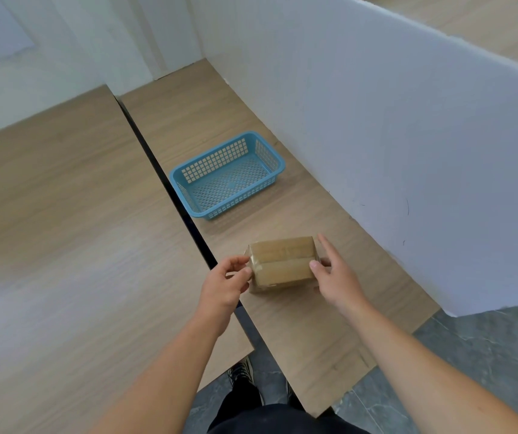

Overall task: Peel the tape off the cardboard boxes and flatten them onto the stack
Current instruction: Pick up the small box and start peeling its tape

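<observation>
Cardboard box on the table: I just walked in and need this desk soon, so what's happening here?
A person is working on the cardboard box, which sits on the wooden table, still closed and taped. The left hand pinches at its left end with curled fingers, apparently at the tape. The right hand grips the right end, thumb on top. A blue basket stands farther back. No flattened stack is in view.

A matt brown cardboard box [281, 264] wears glossy clear tape [255, 267]. The basket [227, 176] is blue perforated plastic; the table [310, 324] shows smooth wood-grain laminate.
</observation>
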